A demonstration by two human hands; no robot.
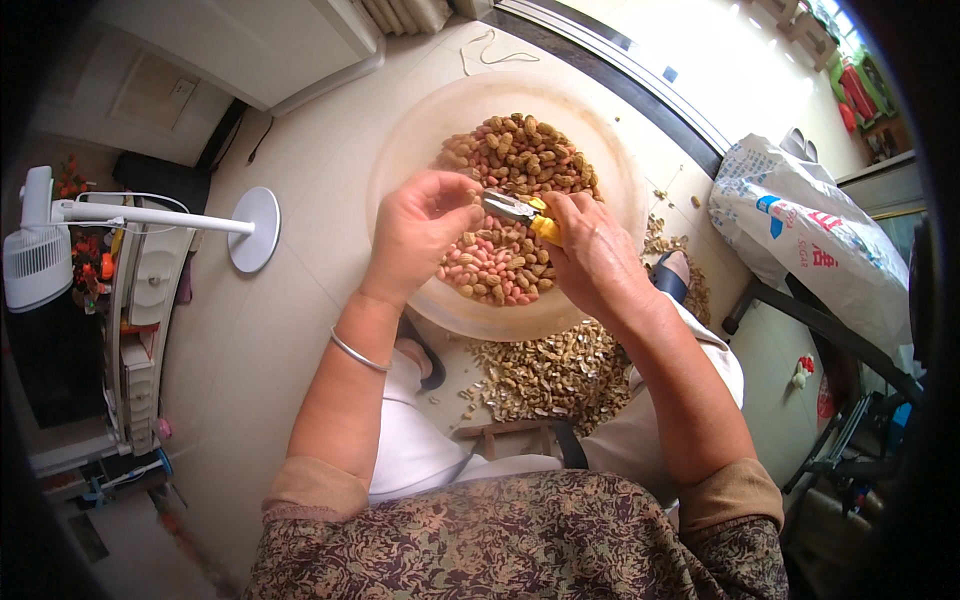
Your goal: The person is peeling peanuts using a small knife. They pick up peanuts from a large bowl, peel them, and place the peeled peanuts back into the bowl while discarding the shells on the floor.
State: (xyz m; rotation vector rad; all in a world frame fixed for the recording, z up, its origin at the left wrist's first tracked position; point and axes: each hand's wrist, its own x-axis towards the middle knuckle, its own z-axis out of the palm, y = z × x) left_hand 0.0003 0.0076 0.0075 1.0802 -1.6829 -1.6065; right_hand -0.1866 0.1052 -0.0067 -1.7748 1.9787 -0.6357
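My left hand [424,225] pinches a peanut [474,196] between thumb and fingertips, over a wide, pale plastic basin [397,142]. In my right hand [600,255] is a pair of pliers [514,208] with yellow handles, its metal jaws pointing left beside the pinched peanut. Whether the jaws touch the peanut I cannot tell. Unshelled peanuts [532,154] are heaped at the basin's far side, and more lie at the near right. Pink shelled kernels [476,259] lie mixed with them, mostly at the near left.
Broken peanut shells [555,375] lie piled between my feet, and some are scattered right of the basin. A white fan [255,229] stands at left by a cabinet [154,277]. To the right are a printed white sack [810,232] and a black metal frame [817,337]. A cord [495,56] lies beyond the basin.
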